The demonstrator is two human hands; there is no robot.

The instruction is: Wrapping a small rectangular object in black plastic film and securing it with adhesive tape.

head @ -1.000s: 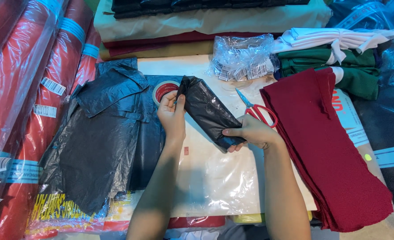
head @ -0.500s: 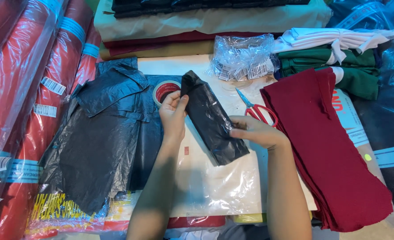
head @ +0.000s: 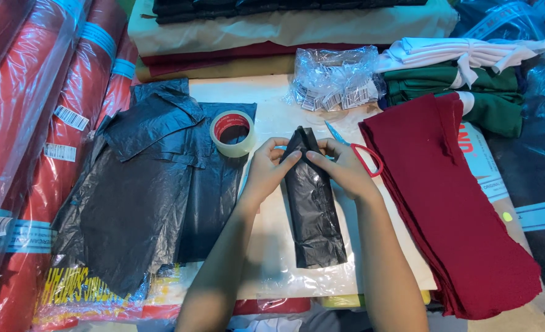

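A folded black plastic bag (head: 313, 209) lies lengthwise on the white tabletop (head: 266, 258), its far end lifted. My left hand (head: 266, 167) and my right hand (head: 341, 166) both pinch that far end between fingers and thumbs. A roll of clear tape with a red core (head: 233, 133) stands just left of my left hand. Red-handled scissors (head: 359, 151) lie partly under my right hand. A stack of flat black plastic bags (head: 143, 190) spreads out to the left.
A pile of dark red cloth (head: 450, 203) lies at the right, with folded green and white cloth (head: 469, 80) behind it. A clear bag of tags (head: 335, 79) sits at the back. Red fabric rolls in plastic (head: 32, 123) line the left side.
The black bag has turned from slanting to straight along the table. My right hand moved from its near end up to its far end, meeting my left hand there.
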